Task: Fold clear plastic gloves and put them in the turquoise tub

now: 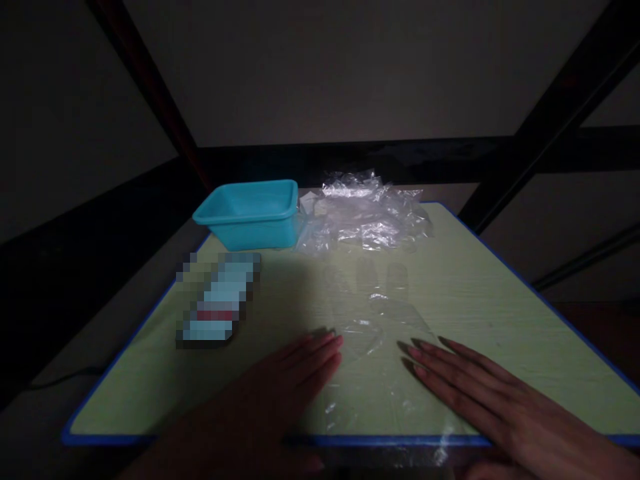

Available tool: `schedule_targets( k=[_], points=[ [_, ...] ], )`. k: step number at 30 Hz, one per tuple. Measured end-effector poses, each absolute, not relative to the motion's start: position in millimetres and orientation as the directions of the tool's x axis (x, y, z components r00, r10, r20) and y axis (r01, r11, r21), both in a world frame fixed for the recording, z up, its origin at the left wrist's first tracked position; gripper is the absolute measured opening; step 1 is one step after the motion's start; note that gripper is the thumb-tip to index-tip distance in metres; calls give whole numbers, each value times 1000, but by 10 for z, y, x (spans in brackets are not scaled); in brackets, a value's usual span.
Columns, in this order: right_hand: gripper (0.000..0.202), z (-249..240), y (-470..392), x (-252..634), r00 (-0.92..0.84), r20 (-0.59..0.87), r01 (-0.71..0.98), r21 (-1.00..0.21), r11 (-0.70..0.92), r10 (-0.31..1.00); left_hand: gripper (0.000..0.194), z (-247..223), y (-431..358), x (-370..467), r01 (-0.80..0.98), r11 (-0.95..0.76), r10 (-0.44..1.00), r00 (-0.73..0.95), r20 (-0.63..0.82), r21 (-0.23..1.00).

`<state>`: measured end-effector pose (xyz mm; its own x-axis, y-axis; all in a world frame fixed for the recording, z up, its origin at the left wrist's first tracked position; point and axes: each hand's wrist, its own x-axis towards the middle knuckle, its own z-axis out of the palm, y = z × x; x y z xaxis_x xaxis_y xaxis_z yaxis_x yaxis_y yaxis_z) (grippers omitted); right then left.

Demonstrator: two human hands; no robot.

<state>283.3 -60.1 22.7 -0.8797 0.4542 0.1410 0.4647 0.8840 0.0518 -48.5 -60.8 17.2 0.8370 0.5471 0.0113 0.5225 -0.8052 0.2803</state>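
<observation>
A thin transparent plastic glove [375, 327] lies flat on the pale green table, its fingers pointing away from me and its lower end reaching over the near edge. My left hand [280, 387] is at its left side, in shadow, fingers stretched out and nearly side by side, fingertips at the plastic. On the right side, my right hand [490, 393] has its fingers extended and slightly apart, the tips close to the plastic. Neither hand grips anything. Behind the glove is a crumpled heap of clear plastic [370, 213].
A blue-green plastic basket [260, 230] stands at the back left of the table [480, 293], touching or nearly touching the heap. In front of it lies a pixelated phone-like object [220, 297]. The table has a blue rim. A cable [65, 379] runs at the left.
</observation>
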Motion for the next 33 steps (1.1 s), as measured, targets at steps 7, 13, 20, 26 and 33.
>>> schedule_targets(
  k=[7,13,20,26,33],
  points=[
    [50,166,-642,2708,-909,250,383,178,906,334,84,95,-714,-337,517,-832,534,845,32,201],
    [51,239,-638,2673,-872,296,405,-10,914,389,74,97,-738,-265,530,-835,541,840,39,148],
    [53,259,-619,2744,-802,345,481,-112,870,488,63,113,-616,-276,558,-817,574,809,128,145],
    [55,326,-587,2755,-760,384,502,-166,849,525,44,128,-481,-217,560,-821,571,803,169,114],
    [59,301,-523,2793,-808,369,459,-95,883,460,31,78,-455,-149,525,-849,521,820,235,51]
  ],
)
